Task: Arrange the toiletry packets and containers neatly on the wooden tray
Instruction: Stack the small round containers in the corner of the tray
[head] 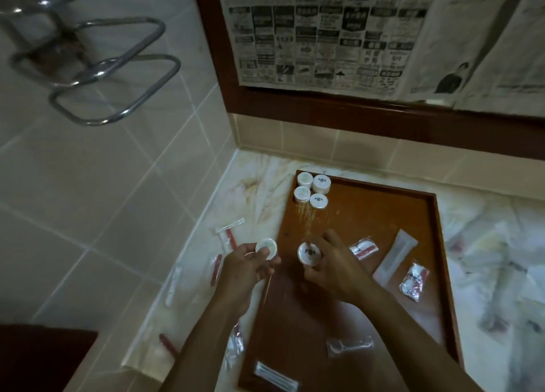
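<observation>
A bathroom; tiled wall (88,170), chrome towel rack (97,67), marble counter (259,179).

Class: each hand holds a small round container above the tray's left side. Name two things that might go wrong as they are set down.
1. The right hand may knock the four white containers grouped in the wooden tray's far left corner when adding its container.
2. The left hand's container hangs over the tray's edge; released there, it might land on the countertop.

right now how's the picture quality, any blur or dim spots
Head view: dim overall, darkest at the lower left corner. The chrome towel rack is smeared by blur; the newspaper print is unreadable. Wide-angle bending curves the wooden tray edges. Both held round containers look soft.
</observation>
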